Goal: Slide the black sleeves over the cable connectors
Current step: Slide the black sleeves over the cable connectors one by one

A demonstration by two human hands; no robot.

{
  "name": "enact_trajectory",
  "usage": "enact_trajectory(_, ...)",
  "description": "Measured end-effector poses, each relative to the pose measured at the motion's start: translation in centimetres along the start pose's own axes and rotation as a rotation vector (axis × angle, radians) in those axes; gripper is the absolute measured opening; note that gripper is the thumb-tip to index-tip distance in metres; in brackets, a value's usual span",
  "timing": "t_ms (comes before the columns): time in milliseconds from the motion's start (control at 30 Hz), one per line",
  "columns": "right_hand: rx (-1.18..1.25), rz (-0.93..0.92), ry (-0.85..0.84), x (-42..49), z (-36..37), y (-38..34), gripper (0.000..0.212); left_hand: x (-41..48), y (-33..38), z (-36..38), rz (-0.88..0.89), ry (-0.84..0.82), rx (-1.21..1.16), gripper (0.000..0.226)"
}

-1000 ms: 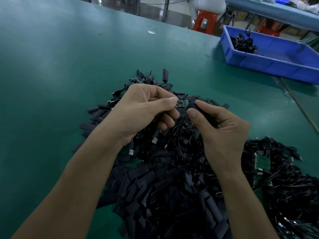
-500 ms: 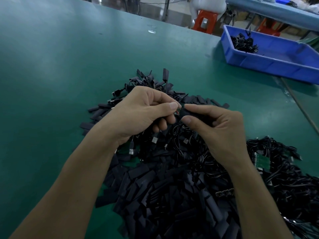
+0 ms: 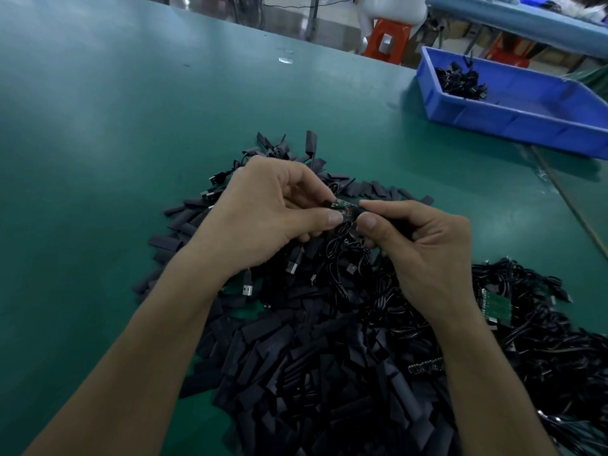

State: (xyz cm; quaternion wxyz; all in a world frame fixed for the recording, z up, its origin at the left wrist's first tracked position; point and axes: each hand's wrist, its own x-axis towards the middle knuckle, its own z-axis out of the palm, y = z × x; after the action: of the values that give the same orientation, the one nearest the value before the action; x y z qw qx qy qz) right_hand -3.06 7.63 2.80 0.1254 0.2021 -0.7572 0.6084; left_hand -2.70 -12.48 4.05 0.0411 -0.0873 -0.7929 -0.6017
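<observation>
My left hand pinches the end of a small green connector board on a black cable, thumb and fingers curled round it. My right hand pinches a black sleeve at the board's right end; part of the board with red wiring shows between the two thumbs. How far the sleeve covers the board is hidden by my fingers. Both hands hover above a big pile of loose black sleeves on the green table.
A tangle of black cables with green boards lies at the right. USB plugs stick out of the pile under my left hand. A blue bin holding several cables stands at the back right. An orange stool is beyond the table.
The hands closed together half a second ago, hiding the board. Now they have drawn slightly apart and a short stretch of board with red wiring shows again between the thumbs.
</observation>
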Motion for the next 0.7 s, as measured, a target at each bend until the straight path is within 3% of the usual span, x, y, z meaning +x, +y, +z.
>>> enact_trajectory(267,-0.056,0.011,-0.062,0.25,-0.23,-0.08,0.021,-0.10,-0.02,-0.08,0.001,0.003,0.033,0.009)
enact_trajectory(500,-0.042,0.003,-0.031,-0.10,-0.29,0.06,0.013,-0.02,0.00,-0.02,-0.026,-0.033,-0.053,0.008)
enact_trajectory(700,-0.015,0.020,-0.013,-0.07,-0.13,-0.02,0.015,0.02,-0.11,0.09,0.041,0.053,-0.072,0.016)
